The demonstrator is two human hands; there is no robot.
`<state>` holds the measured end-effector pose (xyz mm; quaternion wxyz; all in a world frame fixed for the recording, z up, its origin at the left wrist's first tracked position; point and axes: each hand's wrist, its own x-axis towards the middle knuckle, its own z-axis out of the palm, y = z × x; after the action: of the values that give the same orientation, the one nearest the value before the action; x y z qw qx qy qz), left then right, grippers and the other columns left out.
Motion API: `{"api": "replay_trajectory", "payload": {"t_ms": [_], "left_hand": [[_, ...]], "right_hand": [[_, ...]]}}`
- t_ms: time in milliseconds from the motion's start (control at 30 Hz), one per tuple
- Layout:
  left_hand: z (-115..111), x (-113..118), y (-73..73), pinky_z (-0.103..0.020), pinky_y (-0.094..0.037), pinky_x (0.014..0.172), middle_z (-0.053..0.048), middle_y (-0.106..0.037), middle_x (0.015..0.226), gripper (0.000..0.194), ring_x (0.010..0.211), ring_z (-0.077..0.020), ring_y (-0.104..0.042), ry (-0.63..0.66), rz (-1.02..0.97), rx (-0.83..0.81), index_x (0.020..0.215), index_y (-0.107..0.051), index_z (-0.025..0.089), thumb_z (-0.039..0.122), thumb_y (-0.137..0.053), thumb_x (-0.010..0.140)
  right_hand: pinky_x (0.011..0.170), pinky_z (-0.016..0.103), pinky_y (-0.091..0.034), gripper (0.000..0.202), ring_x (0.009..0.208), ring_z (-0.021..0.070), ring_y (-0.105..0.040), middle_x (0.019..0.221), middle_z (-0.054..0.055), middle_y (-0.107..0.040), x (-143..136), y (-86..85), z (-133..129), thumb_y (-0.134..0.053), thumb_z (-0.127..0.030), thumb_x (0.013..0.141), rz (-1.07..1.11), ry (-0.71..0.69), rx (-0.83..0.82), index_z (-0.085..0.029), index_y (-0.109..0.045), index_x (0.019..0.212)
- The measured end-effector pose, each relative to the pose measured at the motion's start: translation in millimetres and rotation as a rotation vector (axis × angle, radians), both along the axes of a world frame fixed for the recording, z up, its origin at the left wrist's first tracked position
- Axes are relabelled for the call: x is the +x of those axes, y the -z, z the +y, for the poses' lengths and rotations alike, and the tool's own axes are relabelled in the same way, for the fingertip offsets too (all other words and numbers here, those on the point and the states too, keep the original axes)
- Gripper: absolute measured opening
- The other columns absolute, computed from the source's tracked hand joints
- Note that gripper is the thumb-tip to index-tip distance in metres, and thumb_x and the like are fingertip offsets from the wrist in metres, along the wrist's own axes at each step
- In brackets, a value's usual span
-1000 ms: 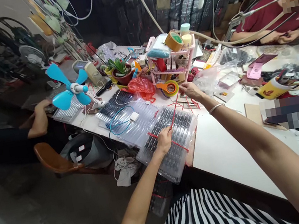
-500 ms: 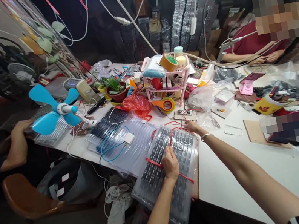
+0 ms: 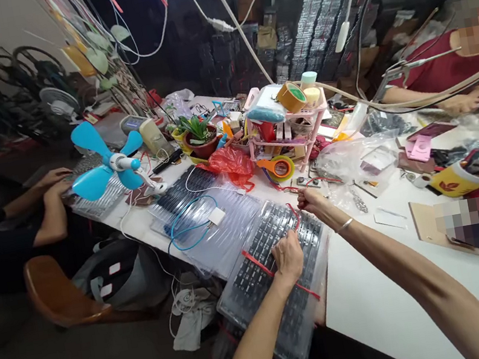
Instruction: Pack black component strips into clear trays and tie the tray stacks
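A cluttered white tabletop [image 3: 379, 303] is seen at the near edge, with a clear tray stack [image 3: 279, 283] overhanging it. The stack is pressed down by the left hand [image 3: 288, 255], closed on the red string [image 3: 258, 264] crossing it. Just beyond, the string's other end is pinched by the right hand [image 3: 311, 199]. Farther back, a blue fan [image 3: 110, 162] and pink rack [image 3: 288, 128] are visible.

Right hand [image 3: 311, 199] lowered, red string [image 3: 294, 214] slackened.
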<state>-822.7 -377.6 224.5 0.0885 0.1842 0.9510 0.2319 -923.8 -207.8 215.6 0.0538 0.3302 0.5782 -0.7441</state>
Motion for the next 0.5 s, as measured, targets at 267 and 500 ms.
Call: {"api": "replay_trajectory", "payload": {"t_ms": [267, 500], "left_hand": [[-1.7, 18.9, 4.2, -0.030, -0.034, 0.062, -0.012, -0.068, 0.077, 0.037, 0.076, -0.0230, -0.065, 0.065, 0.022, 0.014, 0.087, -0.057, 0.018, 0.028, -0.022, 0.096], [35.6, -17.0, 0.8, -0.031, -0.039, 0.065, -0.009, -0.066, 0.070, 0.027, 0.071, -0.0221, -0.063, -0.212, -0.195, 0.386, 0.082, -0.060, 0.017, 0.026, -0.037, 0.092]], "right_hand": [[0.035, 0.016, -0.017, 0.030, 0.038, 0.0051, -0.013, 0.047, -0.011, -0.016, 46.5, -15.1, -9.7, -0.040, -0.018, 0.086, 0.106, 0.131, -0.204, -0.022, -0.023, 0.062], [0.045, 0.019, -0.035, 0.029, 0.043, 0.0070, -0.030, 0.048, -0.008, -0.031, 39.2, -29.0, 2.0, -0.045, -0.025, 0.087, 0.162, 0.137, -0.276, -0.021, -0.031, 0.062]]}}
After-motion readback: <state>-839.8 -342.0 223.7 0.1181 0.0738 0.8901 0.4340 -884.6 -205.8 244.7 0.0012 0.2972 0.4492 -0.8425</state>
